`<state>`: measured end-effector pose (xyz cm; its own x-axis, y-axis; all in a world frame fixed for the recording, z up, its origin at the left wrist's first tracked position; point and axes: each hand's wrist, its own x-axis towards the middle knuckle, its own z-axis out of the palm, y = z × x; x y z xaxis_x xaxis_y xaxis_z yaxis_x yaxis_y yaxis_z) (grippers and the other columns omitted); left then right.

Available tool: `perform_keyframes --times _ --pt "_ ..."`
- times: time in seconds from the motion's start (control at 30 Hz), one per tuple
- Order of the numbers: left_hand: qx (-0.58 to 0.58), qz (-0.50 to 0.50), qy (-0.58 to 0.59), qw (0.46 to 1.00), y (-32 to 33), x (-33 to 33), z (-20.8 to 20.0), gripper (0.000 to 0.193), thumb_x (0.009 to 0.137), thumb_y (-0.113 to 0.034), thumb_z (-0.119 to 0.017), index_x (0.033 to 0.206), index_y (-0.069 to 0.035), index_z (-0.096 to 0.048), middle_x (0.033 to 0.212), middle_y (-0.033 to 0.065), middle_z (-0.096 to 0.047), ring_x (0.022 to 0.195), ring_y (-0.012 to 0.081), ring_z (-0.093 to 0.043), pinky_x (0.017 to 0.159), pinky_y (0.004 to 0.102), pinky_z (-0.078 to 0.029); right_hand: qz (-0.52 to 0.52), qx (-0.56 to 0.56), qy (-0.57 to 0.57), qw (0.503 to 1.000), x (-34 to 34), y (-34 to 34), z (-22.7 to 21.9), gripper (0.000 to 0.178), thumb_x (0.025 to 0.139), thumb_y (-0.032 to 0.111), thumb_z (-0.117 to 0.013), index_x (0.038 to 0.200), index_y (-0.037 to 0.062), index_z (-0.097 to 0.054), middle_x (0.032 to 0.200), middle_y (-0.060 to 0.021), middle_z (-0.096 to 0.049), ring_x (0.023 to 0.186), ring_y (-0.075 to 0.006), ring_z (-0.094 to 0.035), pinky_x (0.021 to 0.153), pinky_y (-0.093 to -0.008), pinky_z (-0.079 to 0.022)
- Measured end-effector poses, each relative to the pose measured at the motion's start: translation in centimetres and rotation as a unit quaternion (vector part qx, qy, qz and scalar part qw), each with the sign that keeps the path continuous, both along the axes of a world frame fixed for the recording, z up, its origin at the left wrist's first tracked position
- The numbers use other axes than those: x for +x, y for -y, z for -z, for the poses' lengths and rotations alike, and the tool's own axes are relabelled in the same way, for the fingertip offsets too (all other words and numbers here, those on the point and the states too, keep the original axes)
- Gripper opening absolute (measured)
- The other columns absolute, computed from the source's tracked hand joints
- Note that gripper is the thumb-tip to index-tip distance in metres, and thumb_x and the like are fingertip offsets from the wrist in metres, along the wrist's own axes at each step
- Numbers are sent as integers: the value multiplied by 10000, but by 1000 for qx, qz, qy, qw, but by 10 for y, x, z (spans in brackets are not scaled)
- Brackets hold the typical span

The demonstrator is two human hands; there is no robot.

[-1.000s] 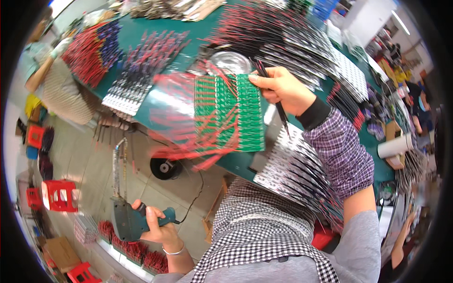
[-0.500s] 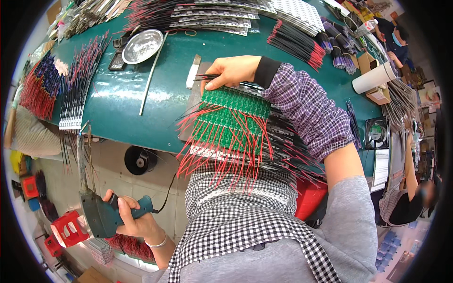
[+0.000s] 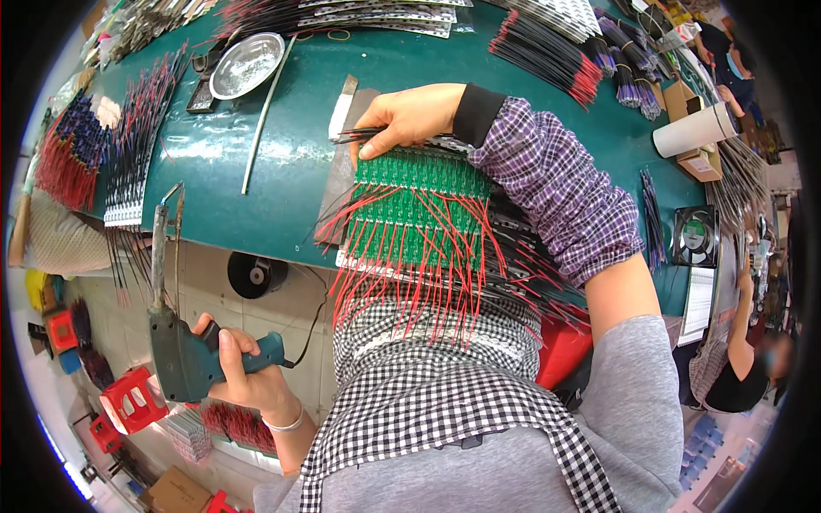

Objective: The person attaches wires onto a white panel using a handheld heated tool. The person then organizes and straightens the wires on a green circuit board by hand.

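Observation:
My left hand (image 3: pixel 248 380) is wrapped round the handle of a teal soldering gun (image 3: pixel 174 355), whose metal tip points up beside the table's front edge. The gun is clear of the circuit boards. Over the boards' far left corner, my right hand (image 3: pixel 398 120) pinches several thin black wires (image 3: pixel 355 134) between thumb and fingers. Below it lies a green panel of small circuit boards (image 3: pixel 419 171), with rows of red wires (image 3: pixel 376 286) fanning toward my lap. More black wires spread out on the panel's right, partly under my forearm.
On the green table (image 3: pixel 282 205) stand a round metal dish (image 3: pixel 248 67), a thin rod (image 3: pixel 263 128) and bundles of red-tipped black wires (image 3: pixel 547 64). Wired strips (image 3: pixel 124 214) overhang the left edge. A white roll (image 3: pixel 694 135) and a small fan (image 3: pixel 695 235) sit right; co-workers are beyond.
The soldering gun in my left hand has risen slightly. My right hand still pinches the black wires at the panel's corner. The whole view has shifted a little.

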<state>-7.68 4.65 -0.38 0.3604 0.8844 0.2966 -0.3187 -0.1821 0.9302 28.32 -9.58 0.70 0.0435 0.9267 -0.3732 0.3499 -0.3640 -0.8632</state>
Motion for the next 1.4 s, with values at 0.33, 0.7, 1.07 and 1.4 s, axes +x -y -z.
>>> perform_keyframes --times 0.33,0.7,1.07,1.4 --pt "-66 22 -3 998 4 13 -8 322 908 -21 -633 1193 109 -556 826 107 -584 556 98 -464 511 234 -375 20 -38 22 999 -6 5 -14 257 1007 288 -682 1161 89 -736 828 69 -637 685 -38 -514 588 -252 -422" --pt "-91 38 -1 995 7 24 -10 324 917 -37 -637 1200 107 -569 888 111 -598 573 92 -484 497 228 -385 27 14 37 999 -6 5 -3 268 980 273 -714 1141 59 -727 894 21 -675 787 -79 -577 696 -285 -487" --pt "-234 103 83 963 -69 39 -2 261 921 -12 -646 1159 94 -623 1074 145 -662 687 108 -544 559 234 -429 70 73 81 992 -18 10 -8 273 962 216 -725 1115 -9 -715 1003 -50 -733 948 -138 -634 897 -318 -513" --pt "-351 161 88 918 -206 121 28 170 916 -17 -715 1056 59 -657 967 118 -676 697 117 -573 571 226 -470 214 98 398 887 -25 64 -53 290 1003 259 -620 1171 36 -698 1033 -189 -626 932 -395 -646 857 -479 -513"
